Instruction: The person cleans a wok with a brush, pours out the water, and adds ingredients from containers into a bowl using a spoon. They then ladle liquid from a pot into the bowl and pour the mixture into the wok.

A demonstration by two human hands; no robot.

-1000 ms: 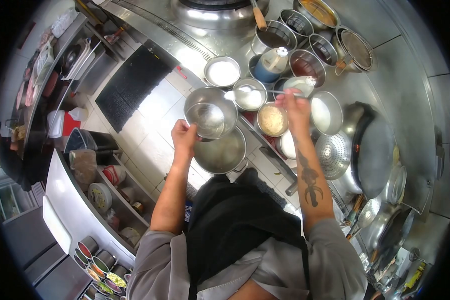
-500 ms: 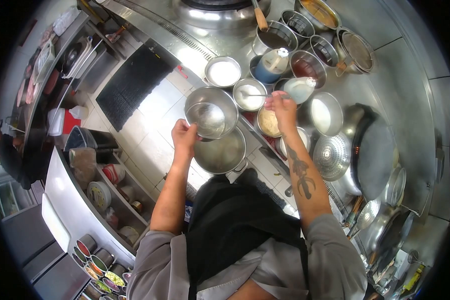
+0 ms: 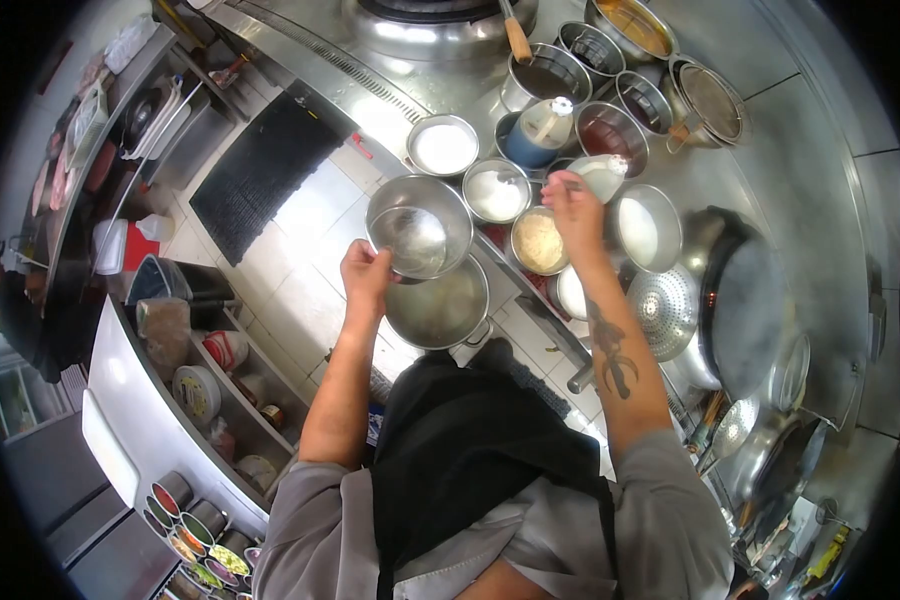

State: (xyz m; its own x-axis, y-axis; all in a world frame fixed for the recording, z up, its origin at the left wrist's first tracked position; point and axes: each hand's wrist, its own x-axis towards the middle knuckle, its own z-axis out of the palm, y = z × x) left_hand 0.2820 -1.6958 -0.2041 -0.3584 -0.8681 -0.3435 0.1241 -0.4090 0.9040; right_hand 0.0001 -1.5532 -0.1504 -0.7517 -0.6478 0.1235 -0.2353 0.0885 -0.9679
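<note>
My left hand (image 3: 367, 275) pinches the near-left rim of a steel bowl (image 3: 385, 215), holding it above a larger steel pot (image 3: 440, 325). The bottom of the bowl looks shiny; I cannot make out what lies in it. My right hand (image 3: 575, 205) is closed over the row of seasoning tins, fingers pinched on a spoon (image 3: 534, 181) that barely shows. Just left of that hand stands a tin of white powder (image 3: 496, 193). Below it is a tin of pale yellow granules (image 3: 539, 243). A squeeze bottle (image 3: 603, 176) rests close behind my fingers.
Another tin of white powder (image 3: 443, 147) stands at the counter edge. A blue-bottomed bottle (image 3: 538, 133), a tin of red sauce (image 3: 610, 140) and a white-filled container (image 3: 645, 230) crowd the counter. A perforated ladle (image 3: 662, 312) lies by a large wok (image 3: 755, 310). Shelves (image 3: 235, 385) flank the left.
My right hand has drawn slightly up and to the right, pulling the spoon back from the white powder tin. My left hand and the bowl stay almost in place.
</note>
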